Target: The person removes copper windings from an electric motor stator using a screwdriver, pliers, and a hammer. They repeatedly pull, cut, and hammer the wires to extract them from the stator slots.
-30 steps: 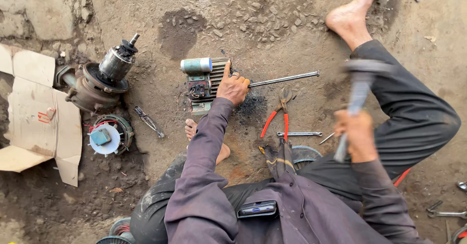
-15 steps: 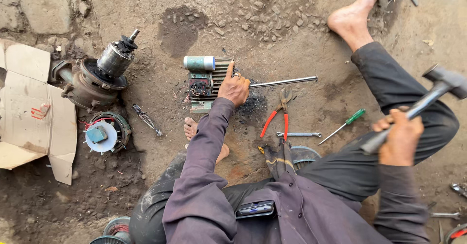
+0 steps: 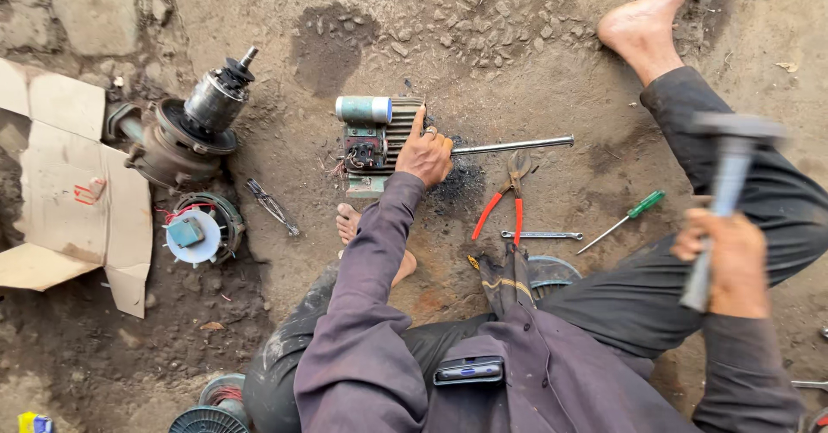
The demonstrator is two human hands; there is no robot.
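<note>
**A:** ok where's everything sitting?

**B:** motor housing (image 3: 379,144) in the middle of the dirt, left hand (image 3: 424,155) resting on it, steel rod (image 3: 511,146) poking out to its right. Pliers (image 3: 504,198) just below the rod, wrench (image 3: 542,235) under those, screwdriver (image 3: 623,222) further right.

**A:** and the left side?

**B:** rotor assembly (image 3: 185,131) there, with the cardboard (image 3: 73,183) beside it at the far left.

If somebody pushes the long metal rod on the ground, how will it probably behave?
The metal rod looks straight and round, so it would probably stay stiff and might roll. The dirt ground is rough and pebbly, which would likely stop it soon.
</note>
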